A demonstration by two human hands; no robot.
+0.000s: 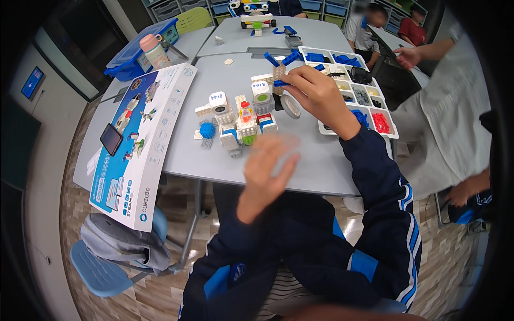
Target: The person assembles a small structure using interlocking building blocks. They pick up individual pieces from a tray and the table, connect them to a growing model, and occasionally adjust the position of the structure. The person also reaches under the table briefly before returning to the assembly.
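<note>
At the table's near middle stands a model of white building blocks (pixel 247 127), with grey, red and green parts and a small red-and-white figure (pixel 246 111) in its centre. My right hand (pixel 320 95) is beyond its right side, fingertips pinched on a blue building block (pixel 279 83). That block meets an upright beige beam (pixel 278 72), which has more blue pieces spreading from its top. Below my right fingers is a grey oval disc (pixel 290 107). My left hand (pixel 267 174), blurred by motion, is in front of the model with thumb and fingers apart, holding nothing visible.
A white sorting tray (pixel 393 127) of blue, red, grey and black parts lies at right. At left are a large kit box (pixel 152 155) with a phone (pixel 111 140), a bottle (pixel 155 52) and a blue bin (pixel 122 68). A person in light clothes (pixel 444 117) stands at right.
</note>
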